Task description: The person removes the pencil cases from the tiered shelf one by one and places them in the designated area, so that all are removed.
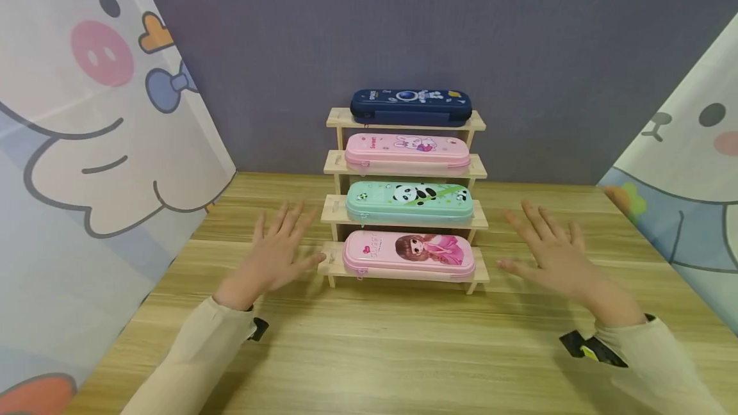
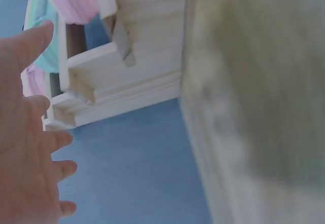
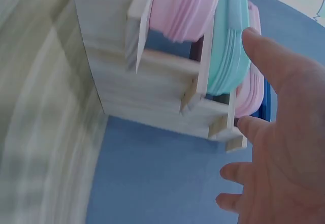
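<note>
Fingers point(image 3: 236, 173) spread, left hand point(image 1: 272, 260) and right hand point(image 1: 558, 264) (both released) flank the wooden rack point(image 1: 480, 217).

1. The left sleeve point(image 1: 184, 357), at about eight o'clock in the head view, was long, plain and cream, with soft folds.
2. A small, flat black tab point(image 1: 261, 329) showed at four o'clock from its cuff.
3. The right sleeve point(image 1: 663, 364), at about four o'clock, was the same cream.
4. A larger black strap point(image 1: 606, 352) jutted toward nine o'clock there, squared at its tip, bearing a yellow-green patch point(image 1: 589, 353).
5. The left hand point(image 1: 271, 260) and right hand point(image 1: 560, 262) were bare.
</note>
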Tool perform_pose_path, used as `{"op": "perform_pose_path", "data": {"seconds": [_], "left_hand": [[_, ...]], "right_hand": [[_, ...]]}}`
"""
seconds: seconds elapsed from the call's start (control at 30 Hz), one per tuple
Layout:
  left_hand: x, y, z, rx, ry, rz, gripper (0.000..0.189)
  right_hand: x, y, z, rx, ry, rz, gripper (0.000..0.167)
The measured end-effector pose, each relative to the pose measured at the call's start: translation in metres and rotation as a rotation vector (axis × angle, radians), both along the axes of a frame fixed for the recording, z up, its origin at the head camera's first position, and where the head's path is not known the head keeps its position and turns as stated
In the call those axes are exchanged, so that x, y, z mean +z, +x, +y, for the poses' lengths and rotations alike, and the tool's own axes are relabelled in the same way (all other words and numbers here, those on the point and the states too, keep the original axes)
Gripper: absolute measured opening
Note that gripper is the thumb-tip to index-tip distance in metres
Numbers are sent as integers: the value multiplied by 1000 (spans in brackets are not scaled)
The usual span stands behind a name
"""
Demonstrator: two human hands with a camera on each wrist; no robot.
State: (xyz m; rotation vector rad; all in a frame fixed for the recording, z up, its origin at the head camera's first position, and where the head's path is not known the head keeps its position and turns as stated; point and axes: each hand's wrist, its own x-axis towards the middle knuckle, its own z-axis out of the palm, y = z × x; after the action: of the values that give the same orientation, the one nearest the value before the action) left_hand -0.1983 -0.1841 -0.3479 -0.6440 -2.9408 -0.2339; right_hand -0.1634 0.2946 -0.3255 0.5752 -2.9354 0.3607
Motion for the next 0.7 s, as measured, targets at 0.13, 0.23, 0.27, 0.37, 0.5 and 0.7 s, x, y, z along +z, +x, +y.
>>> {"op": "perform_pose_path", "data": {"seconds": [0.13, 0.23, 0.27, 0.37, 0.5, 0.7], "left_hand": [[-10, 6, 1, -21, 54, -10, 83], [-18, 9, 0, -39, 93, -1, 81], [-20, 10, 0, -46, 104, -2, 81], [-27, 13, 0, -60, 141, -1, 78], [-32, 15, -1, -81, 187, -11, 72], [-34, 15, 1, -139, 232, -48, 64]], "right_hand": [[-5, 4, -6, 58, -38, 55, 92], [-7, 8, -11, 86, -66, 77, 88], [-8, 9, -14, 95, -81, 83, 86], [-10, 11, -21, 133, -130, 103, 81], [-17, 10, -28, 211, -169, 161, 77], [-27, 7, -35, 306, -212, 183, 74]]}}
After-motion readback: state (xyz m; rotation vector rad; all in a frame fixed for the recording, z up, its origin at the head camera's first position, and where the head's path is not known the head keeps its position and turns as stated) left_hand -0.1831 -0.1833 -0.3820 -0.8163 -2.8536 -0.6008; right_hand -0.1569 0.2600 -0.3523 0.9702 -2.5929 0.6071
